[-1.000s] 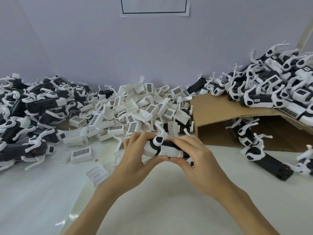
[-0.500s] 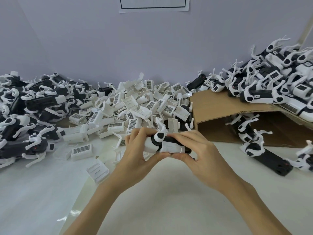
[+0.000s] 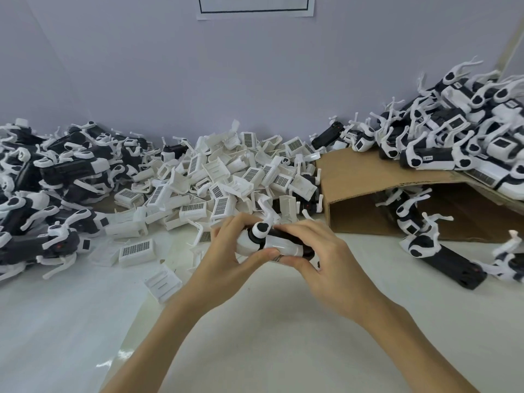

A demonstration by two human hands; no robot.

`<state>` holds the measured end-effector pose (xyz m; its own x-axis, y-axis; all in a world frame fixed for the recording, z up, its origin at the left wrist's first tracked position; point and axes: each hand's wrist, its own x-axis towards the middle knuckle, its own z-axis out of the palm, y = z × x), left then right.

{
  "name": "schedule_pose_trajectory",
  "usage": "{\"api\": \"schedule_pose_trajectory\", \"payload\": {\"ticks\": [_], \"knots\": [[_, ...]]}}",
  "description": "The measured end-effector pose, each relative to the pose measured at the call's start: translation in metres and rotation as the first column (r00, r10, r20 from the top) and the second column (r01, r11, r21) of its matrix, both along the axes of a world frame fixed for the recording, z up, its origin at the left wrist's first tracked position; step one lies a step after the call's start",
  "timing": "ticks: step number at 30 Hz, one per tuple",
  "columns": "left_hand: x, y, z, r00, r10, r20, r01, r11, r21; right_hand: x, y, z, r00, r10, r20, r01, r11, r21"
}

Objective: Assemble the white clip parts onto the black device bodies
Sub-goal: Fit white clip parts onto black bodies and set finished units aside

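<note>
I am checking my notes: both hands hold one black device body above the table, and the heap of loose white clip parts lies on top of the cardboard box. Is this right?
Not quite. In the head view the heap of loose white clip parts lies on the table, left of the cardboard box. The left hand and right hand do hold one black device body.

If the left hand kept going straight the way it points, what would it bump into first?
Probably the pile of loose white clip parts right behind the device body that the left hand holds; depth is hard to judge.
</note>
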<state>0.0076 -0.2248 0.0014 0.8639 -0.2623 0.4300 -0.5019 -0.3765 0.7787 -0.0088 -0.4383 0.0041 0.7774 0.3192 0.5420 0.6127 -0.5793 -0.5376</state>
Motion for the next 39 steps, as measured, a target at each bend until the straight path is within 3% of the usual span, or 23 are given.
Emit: {"api": "schedule_pose_trajectory", "payload": {"ticks": [8,15,27,31,36,39], "knots": [[0.0,0.002,0.003,1.0,-0.021,-0.013,0.02,0.999,-0.029,-0.002,-0.009,0.009,0.997,-0.005,-0.078,0.003,1.0,-0.022],[0.0,0.0,0.003,1.0,0.004,0.01,-0.004,1.0,-0.027,-0.002,-0.008,0.009,0.997,-0.069,0.031,0.072,0.992,-0.099],[-0.004,-0.006,0.001,0.998,0.065,0.006,-0.065,0.998,-0.025,0.001,-0.014,0.007,0.997,-0.061,-0.041,0.057,0.993,-0.106],[-0.003,-0.008,0.003,0.988,0.104,-0.112,-0.113,0.991,-0.068,0.001,-0.012,0.003,0.969,0.012,-0.247,0.004,0.998,0.063],[-0.002,-0.004,0.007,0.986,0.047,-0.162,-0.061,0.995,-0.084,0.002,-0.007,-0.003,0.924,0.074,-0.374,0.001,0.981,0.195],[-0.002,-0.002,0.007,0.986,0.065,-0.153,-0.075,0.995,-0.063,0.003,-0.004,-0.004,0.927,0.053,-0.371,0.025,0.979,0.202]]}}
